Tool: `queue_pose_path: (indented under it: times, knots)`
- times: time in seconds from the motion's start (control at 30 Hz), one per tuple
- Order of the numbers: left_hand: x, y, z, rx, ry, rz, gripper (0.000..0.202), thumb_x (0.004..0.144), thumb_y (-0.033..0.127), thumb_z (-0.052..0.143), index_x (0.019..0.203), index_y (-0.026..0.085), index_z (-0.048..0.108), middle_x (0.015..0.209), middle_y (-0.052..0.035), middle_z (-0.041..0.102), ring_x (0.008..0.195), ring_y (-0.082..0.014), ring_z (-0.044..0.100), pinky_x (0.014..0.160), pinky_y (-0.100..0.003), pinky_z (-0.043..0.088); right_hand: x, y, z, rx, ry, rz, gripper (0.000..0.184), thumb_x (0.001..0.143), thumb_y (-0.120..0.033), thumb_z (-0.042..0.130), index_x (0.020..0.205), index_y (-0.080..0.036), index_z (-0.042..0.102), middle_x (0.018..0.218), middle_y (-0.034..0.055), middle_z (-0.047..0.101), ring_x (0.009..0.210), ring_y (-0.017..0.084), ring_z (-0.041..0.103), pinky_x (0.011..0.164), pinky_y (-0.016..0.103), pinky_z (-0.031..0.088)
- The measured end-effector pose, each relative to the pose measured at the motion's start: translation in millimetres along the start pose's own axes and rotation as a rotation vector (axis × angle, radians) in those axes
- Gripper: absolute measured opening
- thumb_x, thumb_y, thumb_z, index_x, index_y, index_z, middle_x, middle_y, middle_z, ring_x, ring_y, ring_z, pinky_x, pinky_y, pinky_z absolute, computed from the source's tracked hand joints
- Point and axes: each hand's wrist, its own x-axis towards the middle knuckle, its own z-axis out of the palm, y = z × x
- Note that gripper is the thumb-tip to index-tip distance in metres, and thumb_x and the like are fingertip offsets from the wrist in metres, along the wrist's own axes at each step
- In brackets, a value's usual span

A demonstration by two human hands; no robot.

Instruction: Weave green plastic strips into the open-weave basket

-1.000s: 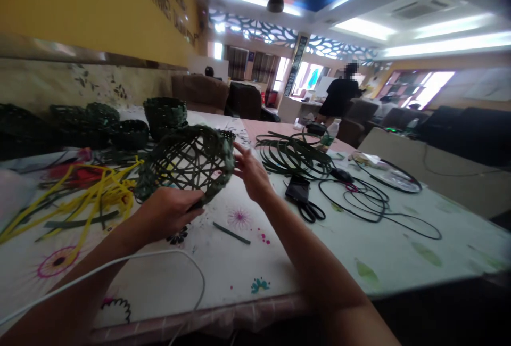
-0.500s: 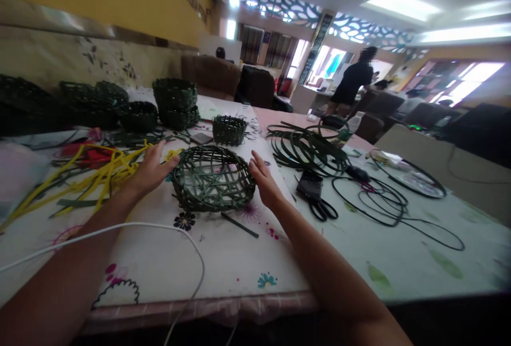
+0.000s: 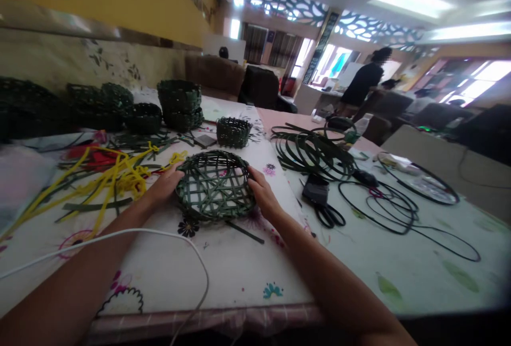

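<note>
**Q:** What is being held, and where is it?

**A:** In the head view, one open-weave basket [image 3: 215, 185] of dark green strips is held between both hands, low on the flowered tablecloth [image 3: 239, 277].

**Q:** How are the hands set?

**A:** The left hand [image 3: 163, 185] is cupped narrowly against the basket's left rim, and the right hand [image 3: 261, 192] is curled against its right rim. Neither hand is spread wide.

**Q:** How many other baskets can be counted?

**A:** Four are counted: one small woven basket [image 3: 233, 132] beyond the hands, a stack of two baskets [image 3: 179, 105], and one round basket [image 3: 143, 118] left of the stack. More woven pieces [image 3: 98, 104] are heaped further left, but their number cannot be told.

**Q:** What else is laid out?

**A:** A tangle of yellow strips [image 3: 120, 175] is seen on the left, and one white cable [image 3: 120, 234] is laid across the left forearm. On the right, one coil of green strips [image 3: 311, 151], one black cable [image 3: 383, 207], one phone [image 3: 315, 189] and one pair of scissors [image 3: 329, 216] are placed. One loose dark strip [image 3: 245, 231] is left just below the basket.

**Q:** Is anyone else seen?

**A:** One standing person [image 3: 363, 82] in black is seen well beyond the table.
</note>
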Motion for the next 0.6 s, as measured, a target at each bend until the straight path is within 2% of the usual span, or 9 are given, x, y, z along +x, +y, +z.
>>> queue_pose_path:
  times: [0.17,0.27,0.33,0.4,0.47,0.53,0.6]
  knots:
    - [-4,12,-1.7,-0.155,0.001,-0.084,0.064,0.078,0.038,0.055,0.138,0.018,0.057,0.149,-0.0082,0.054,0.138,-0.0312,0.048,0.116,-0.043,0.039,-8,-11,-4,0.066,0.104,-0.035,0.058,0.089,-0.048,0.052,0.137,-0.015,0.058,0.143,0.0114,0.057,0.134,0.025,0.049,0.117,0.042,0.033]
    - [-7,16,1.7,-0.248,-0.021,-0.149,0.074,0.080,0.050,0.058,0.147,0.019,0.048,0.156,-0.0095,0.046,0.142,-0.0307,0.044,0.119,-0.043,0.035,-6,-16,-10,0.042,0.149,0.035,0.065,0.088,-0.054,0.052,0.140,-0.014,0.056,0.141,0.0143,0.058,0.128,0.026,0.054,0.112,0.044,0.039]
    - [-8,16,5.5,-0.261,-0.027,-0.152,0.079,0.081,0.053,0.059,0.150,0.019,0.044,0.159,-0.0095,0.040,0.146,-0.0300,0.038,0.122,-0.042,0.029,-3,-16,-14,0.027,0.129,0.053,0.067,0.088,-0.054,0.052,0.141,-0.014,0.054,0.144,0.0142,0.056,0.131,0.027,0.053,0.114,0.044,0.038]
    - [-9,15,8.9,-0.245,-0.041,-0.117,0.077,0.080,0.049,0.060,0.150,0.020,0.045,0.161,-0.0082,0.038,0.149,-0.0290,0.033,0.124,-0.040,0.024,1,-13,-16,0.012,0.078,0.045,0.062,0.089,-0.048,0.052,0.142,-0.015,0.054,0.150,0.0111,0.050,0.140,0.025,0.045,0.120,0.042,0.030]
    - [-9,13,10.6,-0.207,-0.055,-0.085,0.072,0.079,0.042,0.059,0.147,0.020,0.049,0.160,-0.0068,0.040,0.149,-0.0278,0.032,0.125,-0.040,0.021,4,-9,-16,-0.021,0.007,0.064,0.057,0.088,-0.034,0.053,0.142,-0.016,0.055,0.154,0.0084,0.047,0.145,0.022,0.039,0.124,0.041,0.024]
    - [-8,10,10.5,-0.156,-0.061,-0.075,0.070,0.077,0.037,0.056,0.145,0.020,0.053,0.159,-0.0046,0.042,0.150,-0.0269,0.031,0.126,-0.039,0.018,7,-6,-16,-0.077,-0.048,0.090,0.058,0.083,-0.019,0.050,0.140,-0.017,0.057,0.153,0.0073,0.049,0.145,0.021,0.040,0.124,0.041,0.023]
    - [-6,8,9.5,-0.123,-0.058,-0.073,0.070,0.075,0.034,0.055,0.143,0.022,0.055,0.158,-0.0028,0.043,0.149,-0.0267,0.032,0.126,-0.039,0.018,8,-5,-17,-0.137,-0.081,0.066,0.061,0.078,-0.011,0.048,0.137,-0.019,0.060,0.149,0.0053,0.053,0.143,0.021,0.043,0.124,0.042,0.024]
